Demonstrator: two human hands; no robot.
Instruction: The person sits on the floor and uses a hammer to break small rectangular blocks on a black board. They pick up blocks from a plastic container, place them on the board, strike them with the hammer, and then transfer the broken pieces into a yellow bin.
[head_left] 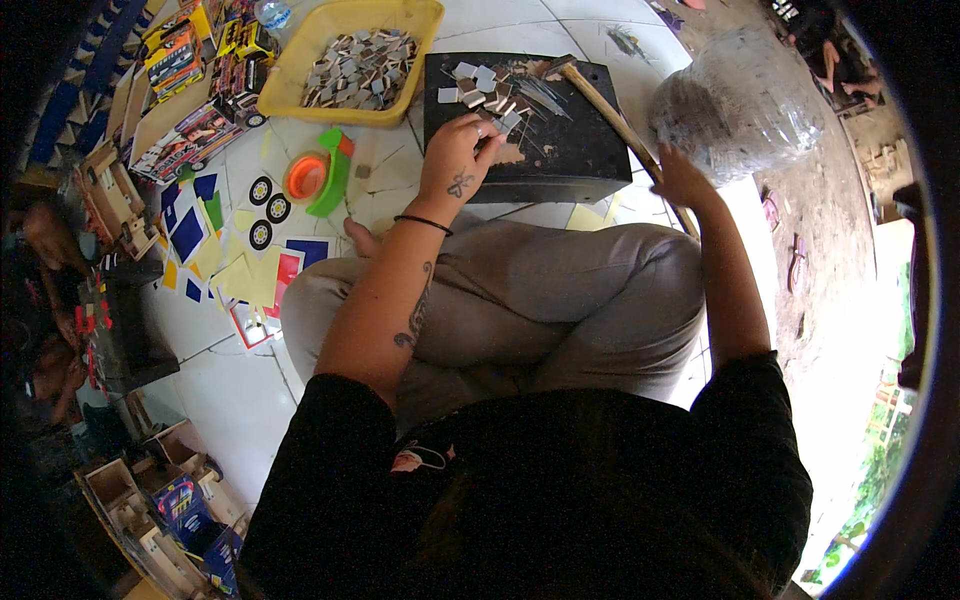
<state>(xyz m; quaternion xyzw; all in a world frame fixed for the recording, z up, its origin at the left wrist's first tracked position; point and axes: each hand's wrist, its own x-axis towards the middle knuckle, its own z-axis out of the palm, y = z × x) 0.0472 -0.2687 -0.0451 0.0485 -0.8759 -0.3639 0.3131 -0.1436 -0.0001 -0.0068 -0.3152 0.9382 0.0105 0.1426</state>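
- Square piece (pixel 509 121), gray on top, sits at the fingertips of the left hand (pixel 461 150), above the middle of the frame. It is so small that I can't pick out a long side.
- That left hand pinches it with finger and thumb, over the black block (pixel 585 130). I can't tell if the piece touches the block.
- The right hand (pixel 690 183) looks curled round the hammer (pixel 610 108), low on its handle.
- The hammer slants from its head, at the upper middle, down to the right. Its head is up and to the right of the piece, and apart from it. The left hand is much nearer the piece than the right.
- On the block, a heap of pieces (pixel 478 82) lies next to thin gray sticks (pixel 543 95).
- The block sits on the white floor (pixel 225 400), in front of crossed legs (pixel 500 270).
- A yellow tub (pixel 340 116) at the upper left holds lots more pieces. Below it is a green tape holder (pixel 337 180), with colored paper (pixel 186 236) farther left.
- A shiny wrapped bundle (pixel 740 100) fills the upper right.
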